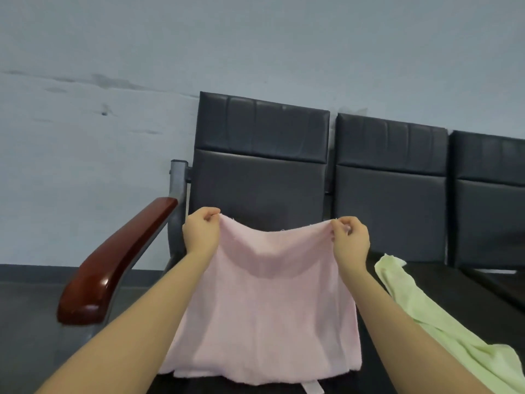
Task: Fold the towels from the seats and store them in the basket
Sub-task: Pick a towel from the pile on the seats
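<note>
A pink towel (267, 302) hangs spread out over the leftmost dark seat (261, 191). My left hand (202, 231) pinches its upper left corner and my right hand (350, 237) pinches its upper right corner, both raised in front of the backrest. The top edge sags between them, and the lower edge lies on the seat near the front. A light green towel (443, 325) lies crumpled on the seat to the right. No basket is in view.
A row of dark padded seats (392, 194) stands against a pale wall (113, 109). A glossy brown armrest (113, 263) on a grey metal frame juts out at the left. Dark floor shows below the armrest.
</note>
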`<state>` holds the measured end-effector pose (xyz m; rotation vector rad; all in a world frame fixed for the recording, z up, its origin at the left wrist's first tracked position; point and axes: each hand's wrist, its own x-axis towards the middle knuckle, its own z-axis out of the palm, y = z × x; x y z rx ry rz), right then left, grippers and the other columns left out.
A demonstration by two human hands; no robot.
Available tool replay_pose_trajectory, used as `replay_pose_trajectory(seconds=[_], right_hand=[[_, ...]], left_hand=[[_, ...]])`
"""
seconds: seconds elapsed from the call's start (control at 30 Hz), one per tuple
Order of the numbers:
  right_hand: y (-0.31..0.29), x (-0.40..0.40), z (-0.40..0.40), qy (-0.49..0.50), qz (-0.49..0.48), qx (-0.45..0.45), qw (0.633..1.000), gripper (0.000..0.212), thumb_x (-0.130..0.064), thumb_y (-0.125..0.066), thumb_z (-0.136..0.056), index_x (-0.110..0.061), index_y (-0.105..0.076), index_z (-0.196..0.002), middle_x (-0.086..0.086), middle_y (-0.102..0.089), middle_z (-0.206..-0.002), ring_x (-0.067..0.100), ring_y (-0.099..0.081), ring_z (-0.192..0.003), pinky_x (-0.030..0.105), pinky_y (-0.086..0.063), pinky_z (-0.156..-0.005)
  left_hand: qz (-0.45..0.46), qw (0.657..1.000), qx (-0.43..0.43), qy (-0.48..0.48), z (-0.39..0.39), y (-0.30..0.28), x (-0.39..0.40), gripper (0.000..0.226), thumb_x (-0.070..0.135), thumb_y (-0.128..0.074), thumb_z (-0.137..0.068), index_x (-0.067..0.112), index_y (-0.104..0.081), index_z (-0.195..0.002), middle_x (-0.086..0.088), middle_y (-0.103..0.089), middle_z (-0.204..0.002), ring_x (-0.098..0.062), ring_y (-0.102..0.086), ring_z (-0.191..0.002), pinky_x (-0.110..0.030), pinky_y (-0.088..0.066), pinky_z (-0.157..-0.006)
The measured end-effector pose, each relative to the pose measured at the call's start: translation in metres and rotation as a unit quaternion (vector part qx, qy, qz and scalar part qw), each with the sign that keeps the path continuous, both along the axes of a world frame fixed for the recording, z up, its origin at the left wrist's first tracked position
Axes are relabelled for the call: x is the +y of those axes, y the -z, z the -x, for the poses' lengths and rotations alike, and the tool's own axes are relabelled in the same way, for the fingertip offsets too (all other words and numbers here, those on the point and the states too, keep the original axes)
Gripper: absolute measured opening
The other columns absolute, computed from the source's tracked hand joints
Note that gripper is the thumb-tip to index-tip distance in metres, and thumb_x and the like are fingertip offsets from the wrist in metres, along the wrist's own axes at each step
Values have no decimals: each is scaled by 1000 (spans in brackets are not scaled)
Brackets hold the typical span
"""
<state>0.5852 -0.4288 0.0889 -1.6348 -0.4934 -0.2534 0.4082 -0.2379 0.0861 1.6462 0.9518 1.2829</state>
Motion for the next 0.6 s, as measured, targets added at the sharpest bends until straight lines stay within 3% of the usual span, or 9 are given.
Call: replay_pose_trajectory(seconds=[0.13, 0.23, 0.4, 0.53, 0.6], right_hand=[[-37, 12, -2, -25, -95, -43, 994, 9, -20, -52, -94, -25, -54, -87, 1, -53, -112, 1, -54, -85, 16, -40, -70], [-56, 10, 2, -35, -156, -80, 984, 20, -21, -51, -95, -38, -48, -84, 4, -53, -115, 9, -56, -95, 21, -44, -79], [-57, -9, 12, -39, -162, -84, 982, 27, -23, -49, -97, -48, -48, -88, 5, -56, -112, 15, -58, -99, 26, -47, -83], [-24, -33, 27, -33, -130, -75, 988, 7, -17, -49, -98, -23, -52, -99, 6, -59, -105, 10, -56, -91, 18, -42, -73], [-2, -46, 34, -29, -108, -69, 991, 5, -15, -50, -98, -20, -52, -99, 4, -59, -100, 9, -55, -89, 18, -41, -73]], left_hand=[[-42, 995, -88, 14, -11, -41, 2, 20, 10, -53, -94, 16, -69, -105, 5, -64, -102, -9, -55, -95, -21, -41, -84], [-62, 987, -151, 4, -4, -63, -3, 19, 9, -52, -95, 15, -68, -103, 5, -64, -100, -11, -58, -97, -20, -43, -85], [-84, 982, -168, -6, 24, -57, -25, 18, 13, -50, -97, 24, -64, -101, 5, -63, -107, -11, -56, -101, -27, -45, -91], [-66, 989, -128, -12, 49, -11, -44, 19, 13, -49, -97, 23, -62, -106, 4, -62, -111, -14, -55, -104, -31, -45, -94], [-48, 993, -104, -13, 60, 13, -52, 20, 12, -51, -96, 19, -62, -110, 1, -63, -112, -15, -56, -105, -31, -45, -93]])
